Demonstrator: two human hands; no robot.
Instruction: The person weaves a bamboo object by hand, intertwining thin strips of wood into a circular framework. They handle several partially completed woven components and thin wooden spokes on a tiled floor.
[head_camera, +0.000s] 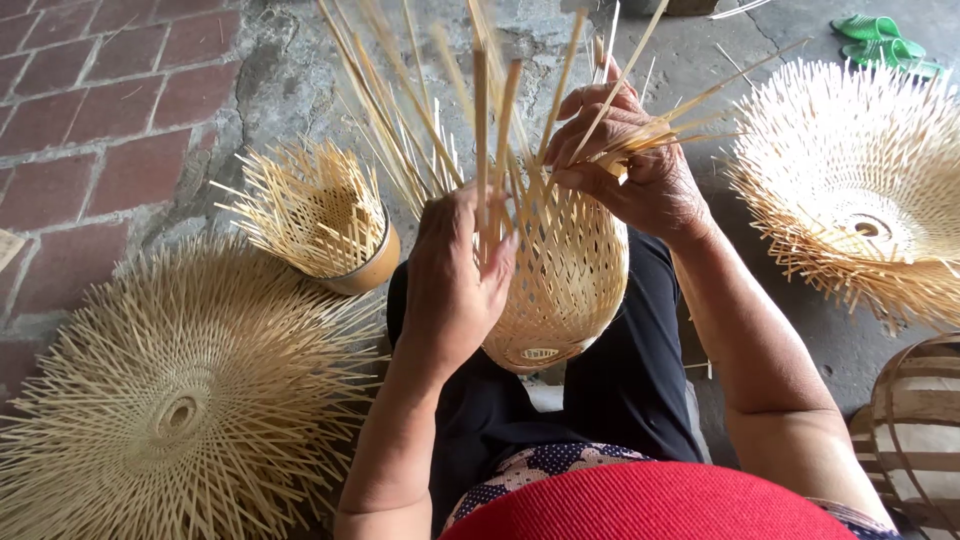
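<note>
A half-woven bamboo basket (565, 285) lies on my lap, its rounded base toward me and its long loose strips (420, 110) fanning upward. My left hand (455, 275) presses against the basket's left side, fingers closed around a few upright strips. On the upper right edge of the weave my right hand (625, 165) pinches and bends several thin strips. Both hands touch the same basket.
A stack of flat woven bamboo pieces (185, 400) lies at lower left. A small woven piece on a round mould (325, 215) stands beside my left knee. Another woven stack (860, 190) sits at right, a bamboo hoop frame (915, 430) at lower right, green sandals (885, 40) top right.
</note>
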